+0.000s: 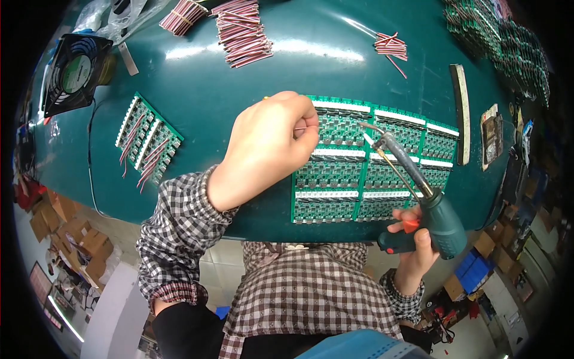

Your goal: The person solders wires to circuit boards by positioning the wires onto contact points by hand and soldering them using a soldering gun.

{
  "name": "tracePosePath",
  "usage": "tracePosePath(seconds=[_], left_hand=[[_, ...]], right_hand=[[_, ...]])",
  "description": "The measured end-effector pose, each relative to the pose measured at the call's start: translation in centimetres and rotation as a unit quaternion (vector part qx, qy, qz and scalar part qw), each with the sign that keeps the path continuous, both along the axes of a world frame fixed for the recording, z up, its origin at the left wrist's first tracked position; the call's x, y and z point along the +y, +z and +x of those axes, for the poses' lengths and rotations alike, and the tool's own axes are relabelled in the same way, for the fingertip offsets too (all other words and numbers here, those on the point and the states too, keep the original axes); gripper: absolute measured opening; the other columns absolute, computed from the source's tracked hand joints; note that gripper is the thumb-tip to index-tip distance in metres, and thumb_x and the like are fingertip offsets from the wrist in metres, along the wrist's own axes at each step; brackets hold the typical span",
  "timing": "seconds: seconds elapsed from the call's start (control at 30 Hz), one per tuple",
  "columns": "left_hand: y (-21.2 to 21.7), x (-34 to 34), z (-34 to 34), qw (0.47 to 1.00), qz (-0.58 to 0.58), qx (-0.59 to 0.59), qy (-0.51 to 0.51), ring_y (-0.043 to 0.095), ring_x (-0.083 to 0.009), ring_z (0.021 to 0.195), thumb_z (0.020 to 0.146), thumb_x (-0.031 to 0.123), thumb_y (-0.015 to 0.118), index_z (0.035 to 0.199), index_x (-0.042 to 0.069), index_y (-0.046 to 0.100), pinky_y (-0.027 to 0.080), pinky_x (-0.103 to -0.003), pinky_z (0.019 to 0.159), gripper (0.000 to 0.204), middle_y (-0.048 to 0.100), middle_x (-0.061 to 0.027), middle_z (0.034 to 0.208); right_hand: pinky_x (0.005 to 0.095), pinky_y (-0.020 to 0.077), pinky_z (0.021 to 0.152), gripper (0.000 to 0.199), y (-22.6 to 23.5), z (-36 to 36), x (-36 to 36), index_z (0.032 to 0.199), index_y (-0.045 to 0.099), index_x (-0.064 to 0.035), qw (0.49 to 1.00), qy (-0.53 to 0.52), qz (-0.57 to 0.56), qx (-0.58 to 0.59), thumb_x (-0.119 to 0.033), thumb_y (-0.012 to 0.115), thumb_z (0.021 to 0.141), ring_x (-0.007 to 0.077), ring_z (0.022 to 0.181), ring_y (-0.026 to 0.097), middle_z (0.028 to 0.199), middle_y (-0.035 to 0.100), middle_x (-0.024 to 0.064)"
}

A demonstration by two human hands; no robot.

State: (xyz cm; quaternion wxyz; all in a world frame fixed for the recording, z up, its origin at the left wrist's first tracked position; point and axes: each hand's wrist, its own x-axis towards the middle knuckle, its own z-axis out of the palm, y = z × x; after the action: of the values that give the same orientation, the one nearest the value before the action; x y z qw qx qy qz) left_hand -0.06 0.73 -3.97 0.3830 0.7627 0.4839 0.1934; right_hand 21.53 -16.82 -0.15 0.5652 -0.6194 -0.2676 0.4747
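Soldering gun (439, 218) in right hand (412, 245) — tip by wire (left hand (269, 149)).

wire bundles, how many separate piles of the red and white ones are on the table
3: one banded bundle at top left, a larger loose pile just right of it, and a small pile at upper right. More may lie beyond the frame's top edge.

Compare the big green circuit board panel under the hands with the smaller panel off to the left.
The big panel lies square to the person; the smaller panel sits angled. The smaller panel already carries red wires, while the big panel's rows mostly look bare. The left hand rests over the big panel; nothing touches the smaller one. Both are green with white connector strips.
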Motion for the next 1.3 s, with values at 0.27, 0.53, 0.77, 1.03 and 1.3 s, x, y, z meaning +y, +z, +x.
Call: tracePosePath(seconds=[0.27, 0.53, 0.77, 1.03, 1.3], left_hand=[[-0.4, -0.1, 0.5, 0.999, -0.007, -0.027, 0.015, 0.049, -0.0120, 0.056, 0.069, 0.002, 0.060, 0.069, 0.003, 0.056, 0.039, -0.025, 0.052, 0.005, 0.050, -0.0035, 0.063], [-0.6, -0.2, 0.8, 0.998, -0.021, -0.060, 0.025, 0.048, -0.0104, 0.056, 0.067, 0.001, 0.060, 0.067, 0.003, 0.053, 0.038, -0.024, 0.050, 0.007, 0.048, -0.0022, 0.061], [-0.8, -0.4, 0.9, 0.999, 0.033, -0.019, 0.026, 0.048, -0.0114, 0.054, 0.065, 0.001, 0.060, 0.066, 0.005, 0.055, 0.039, -0.025, 0.049, 0.007, 0.049, -0.0021, 0.061], [-0.8, -0.4, 0.9, 0.999, 0.020, -0.031, 0.028, 0.048, -0.0115, 0.054, 0.065, 0.001, 0.060, 0.066, 0.004, 0.055, 0.040, -0.025, 0.050, 0.007, 0.050, -0.0022, 0.061], [-0.6, -0.3, 0.9, 0.999, 0.014, -0.032, 0.025, 0.047, -0.0107, 0.054, 0.065, 0.000, 0.061, 0.067, 0.004, 0.055, 0.039, -0.024, 0.049, 0.007, 0.049, -0.0021, 0.061]], right_hand=[[0.0353, 0.0575, 0.062, 0.050, 0.1, -0.1, 0.1, 0.112, 0.051, 0.0103, 0.999, 0.024, -0.021, -0.007, -0.024, 0.067, 0.079, 0.0306, 0.085, 0.063, 0.092, 0.061, 0.0177], [0.0334, 0.0567, 0.063, 0.043, 0.4, -0.4, 0.7, 0.104, 0.056, 0.0092, 0.999, 0.031, -0.040, -0.021, -0.023, 0.068, 0.078, 0.0266, 0.080, 0.063, 0.089, 0.060, 0.0165], [0.0336, 0.0565, 0.064, 0.039, 0.5, -0.4, 0.8, 0.103, 0.056, 0.0092, 0.998, 0.028, -0.047, -0.013, -0.019, 0.068, 0.078, 0.0260, 0.080, 0.063, 0.089, 0.060, 0.0163], [0.0328, 0.0550, 0.067, 0.036, 0.4, -0.5, 0.8, 0.106, 0.055, 0.0082, 0.996, 0.057, -0.054, -0.034, -0.011, 0.067, 0.078, 0.0227, 0.076, 0.062, 0.084, 0.062, 0.0141], [0.0331, 0.0540, 0.068, 0.032, 0.5, -0.7, 1.4, 0.106, 0.056, 0.0077, 0.994, 0.082, -0.054, -0.050, -0.004, 0.065, 0.077, 0.0217, 0.074, 0.062, 0.082, 0.063, 0.0139]])
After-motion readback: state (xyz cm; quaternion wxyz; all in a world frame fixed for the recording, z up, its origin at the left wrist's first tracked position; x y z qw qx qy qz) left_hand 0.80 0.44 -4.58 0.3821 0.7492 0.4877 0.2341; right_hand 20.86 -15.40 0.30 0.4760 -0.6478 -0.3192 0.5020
